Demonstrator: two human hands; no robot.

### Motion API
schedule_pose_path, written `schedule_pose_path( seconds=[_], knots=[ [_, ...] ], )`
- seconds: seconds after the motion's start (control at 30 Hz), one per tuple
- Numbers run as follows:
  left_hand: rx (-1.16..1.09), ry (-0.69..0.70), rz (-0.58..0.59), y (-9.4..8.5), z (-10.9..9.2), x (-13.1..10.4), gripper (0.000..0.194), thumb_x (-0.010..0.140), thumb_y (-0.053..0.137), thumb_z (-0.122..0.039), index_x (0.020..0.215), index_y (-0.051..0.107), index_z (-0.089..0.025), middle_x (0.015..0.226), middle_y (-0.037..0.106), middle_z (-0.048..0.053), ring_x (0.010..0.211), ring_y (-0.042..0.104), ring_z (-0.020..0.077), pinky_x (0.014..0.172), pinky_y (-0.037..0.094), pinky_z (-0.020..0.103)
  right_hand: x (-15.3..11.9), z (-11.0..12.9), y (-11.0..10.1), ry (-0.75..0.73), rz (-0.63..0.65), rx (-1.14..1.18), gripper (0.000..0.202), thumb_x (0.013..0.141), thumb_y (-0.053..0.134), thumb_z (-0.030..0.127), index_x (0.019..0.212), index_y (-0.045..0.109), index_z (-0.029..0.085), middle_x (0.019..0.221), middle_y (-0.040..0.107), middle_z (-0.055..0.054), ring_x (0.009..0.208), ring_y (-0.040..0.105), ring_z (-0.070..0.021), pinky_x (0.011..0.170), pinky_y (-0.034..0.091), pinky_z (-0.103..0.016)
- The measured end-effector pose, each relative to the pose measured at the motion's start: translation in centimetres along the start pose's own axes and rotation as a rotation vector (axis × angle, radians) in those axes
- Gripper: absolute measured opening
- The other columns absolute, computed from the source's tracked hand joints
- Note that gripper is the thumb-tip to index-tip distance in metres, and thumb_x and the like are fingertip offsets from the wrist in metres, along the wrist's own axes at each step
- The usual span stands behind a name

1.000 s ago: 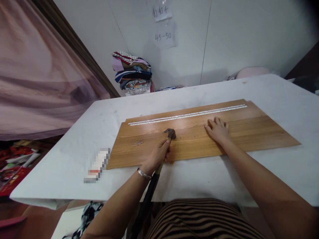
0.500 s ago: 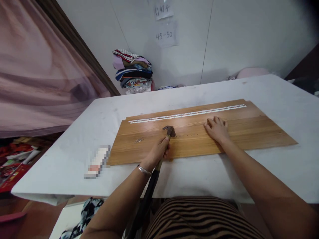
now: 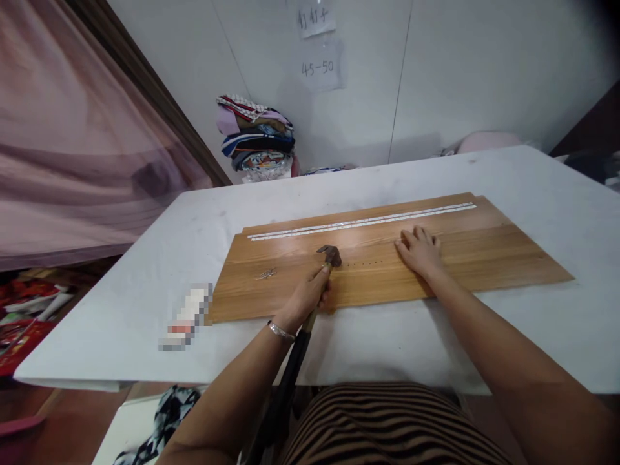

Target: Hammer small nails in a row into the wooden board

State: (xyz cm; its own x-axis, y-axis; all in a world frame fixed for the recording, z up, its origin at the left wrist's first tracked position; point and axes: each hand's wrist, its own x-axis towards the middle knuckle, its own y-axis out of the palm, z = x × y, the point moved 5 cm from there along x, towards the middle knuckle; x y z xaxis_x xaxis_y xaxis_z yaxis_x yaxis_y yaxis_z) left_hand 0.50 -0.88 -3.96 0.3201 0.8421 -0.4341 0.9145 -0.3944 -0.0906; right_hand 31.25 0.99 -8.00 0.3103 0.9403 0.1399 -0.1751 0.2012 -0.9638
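My left hand (image 3: 314,289) is closed around the handle of a claw hammer (image 3: 332,254), just below its rusty head. The head is over the wooden board (image 3: 504,255), at the left end of a row of small dark nail heads or holes (image 3: 369,263). What lies right under the head is hidden. Fingers spread, my right hand (image 3: 421,252) lies on the board, right of that row, holding nothing. Several loose nails (image 3: 266,274) rest on the board's left part. Two pale measuring strips (image 3: 358,223) run along its far side.
The board lies on a white-covered table (image 3: 159,258). A blurred-out pale object (image 3: 188,316) is left of the board. Folded clothes (image 3: 256,135) are stacked behind the far edge. A pink curtain (image 3: 87,129) hangs at left, and paper signs (image 3: 318,66) are on the wall.
The whole view has shifted slightly. Against the board, the hammer and my left hand have barely moved, and my right hand stays in place.
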Motion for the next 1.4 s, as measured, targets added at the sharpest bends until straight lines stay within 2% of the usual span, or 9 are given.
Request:
schedule_pose_path(
  seconds=[0.9,1.4],
  knots=[
    [-0.02,-0.001,-0.021,-0.25,0.08,0.15,0.034,0.087,0.05,-0.053,0.087,0.05,-0.019,0.068,0.049,-0.005,0.043,0.04,0.0041,0.037,0.03,0.016,0.01,-0.08,0.11,0.001,-0.01,0.002,0.048,0.095,0.032,0.049,0.124,0.06,0.022,0.138,0.05,-0.016,0.132,0.036,-0.0302,0.106,0.026,-0.055],
    [-0.014,0.021,-0.013,-0.34,0.42,0.38,0.04,0.084,0.052,-0.059,0.081,0.049,-0.019,0.067,0.049,-0.005,0.044,0.04,0.0046,0.037,0.031,0.017,-0.02,-0.01,-0.01,0.012,0.003,0.008,0.049,0.095,0.032,0.049,0.124,0.06,0.022,0.138,0.05,-0.016,0.13,0.037,-0.0307,0.105,0.026,-0.055]
  ],
)
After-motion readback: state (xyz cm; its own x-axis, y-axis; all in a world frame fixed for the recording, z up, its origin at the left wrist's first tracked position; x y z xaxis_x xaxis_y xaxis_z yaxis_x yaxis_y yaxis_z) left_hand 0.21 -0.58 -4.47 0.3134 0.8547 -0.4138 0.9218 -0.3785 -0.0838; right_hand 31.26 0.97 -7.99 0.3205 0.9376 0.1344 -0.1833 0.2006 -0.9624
